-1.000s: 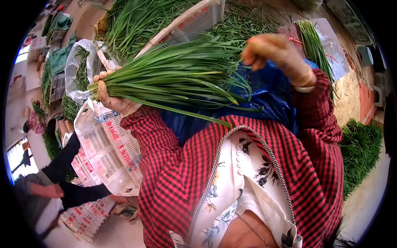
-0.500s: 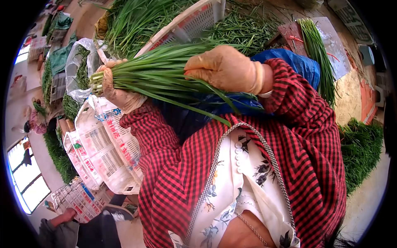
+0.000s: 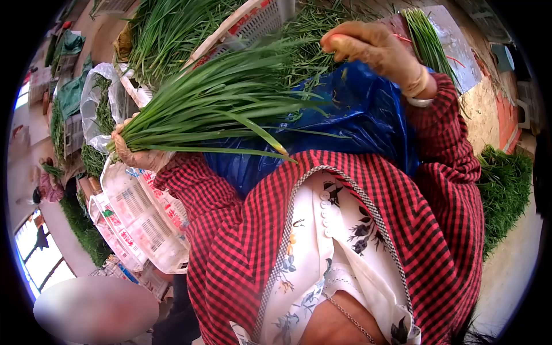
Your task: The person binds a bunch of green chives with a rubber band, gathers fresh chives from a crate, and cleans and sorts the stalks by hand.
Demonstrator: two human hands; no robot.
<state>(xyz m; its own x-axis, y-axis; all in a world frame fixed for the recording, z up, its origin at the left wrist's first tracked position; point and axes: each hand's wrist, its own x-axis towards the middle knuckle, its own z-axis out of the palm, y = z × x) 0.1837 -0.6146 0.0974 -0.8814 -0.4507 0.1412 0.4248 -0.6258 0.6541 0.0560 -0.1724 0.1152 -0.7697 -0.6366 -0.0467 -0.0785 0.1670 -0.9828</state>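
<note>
My left hand (image 3: 141, 154), in a pale glove, is wrapped around the stem ends of a bunch of Chinese chives (image 3: 213, 103). The long green leaves fan out to the right, and one lower leaf has a yellowish tip. My right hand (image 3: 376, 54), also gloved, is raised apart from the bunch at the upper right. Its fingers are curled and pressed together; whether anything thin is between them I cannot make out. A blue plastic sheet (image 3: 368, 115) covers my lap below the hands.
A large heap of chives (image 3: 169, 34) lies beside a white plastic crate (image 3: 261, 26). A tied bunch (image 3: 425, 43) rests on a metal board (image 3: 460, 54). More greens (image 3: 506, 195) are at right. Stacked white crates (image 3: 146, 215) and a clear bag (image 3: 95, 106) stand left. Another person is at lower left.
My right hand has moved off the leaves, up and to the right. My left hand has shifted slightly left and down with the bunch, whose leaves now spread wider.
</note>
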